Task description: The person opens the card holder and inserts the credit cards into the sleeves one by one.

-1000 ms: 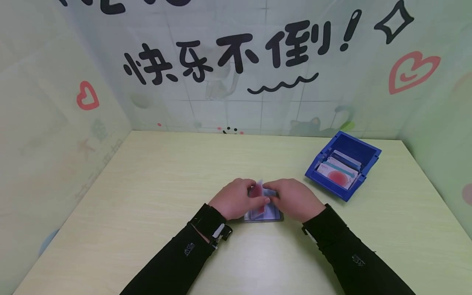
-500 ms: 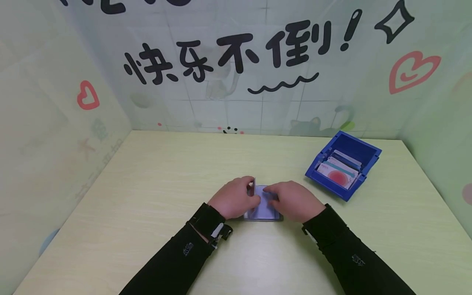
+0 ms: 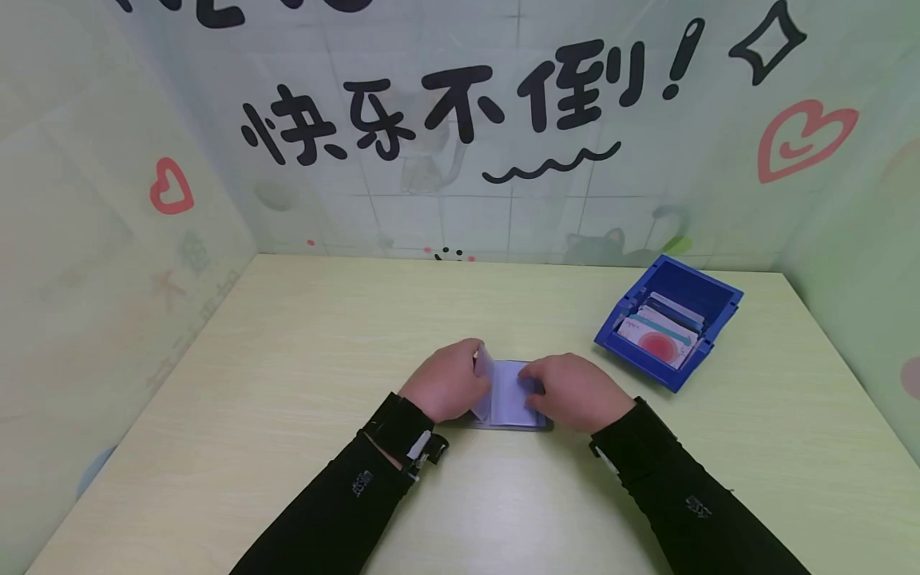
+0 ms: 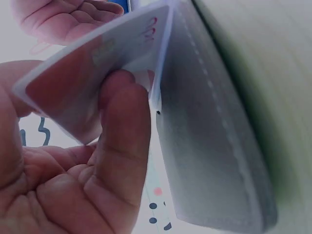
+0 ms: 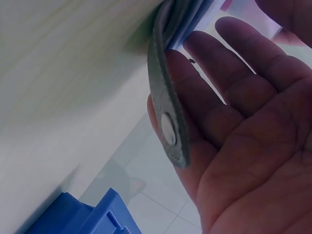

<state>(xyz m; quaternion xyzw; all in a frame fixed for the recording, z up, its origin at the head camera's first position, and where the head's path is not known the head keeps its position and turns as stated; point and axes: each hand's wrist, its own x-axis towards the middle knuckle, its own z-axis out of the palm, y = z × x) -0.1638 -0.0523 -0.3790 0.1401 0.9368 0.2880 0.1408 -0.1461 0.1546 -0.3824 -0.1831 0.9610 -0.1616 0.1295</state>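
A grey card holder (image 3: 517, 399) with clear plastic sleeves lies opened out on the table between both hands. My left hand (image 3: 447, 382) pinches a raised sleeve page at its left half; in the left wrist view this page (image 4: 63, 90) holds a card with a red patch. The grey stitched cover (image 4: 204, 141) shows beside the page there. At the holder's right side, my right hand (image 3: 575, 393) touches the sleeves with loosely bent fingers. In the right wrist view a strap with a metal snap (image 5: 168, 126) stands out next to those fingers.
An open blue box (image 3: 664, 323) with several cards standing in it sits at the right rear of the pale wooden table (image 3: 345, 319). Printed wall sheets (image 3: 460, 216) stand behind the table and along both sides.
My left hand has turned the sleeve page over leftward and drawn slightly left, showing a pale sleeve on the right half. The right hand has hardly moved.
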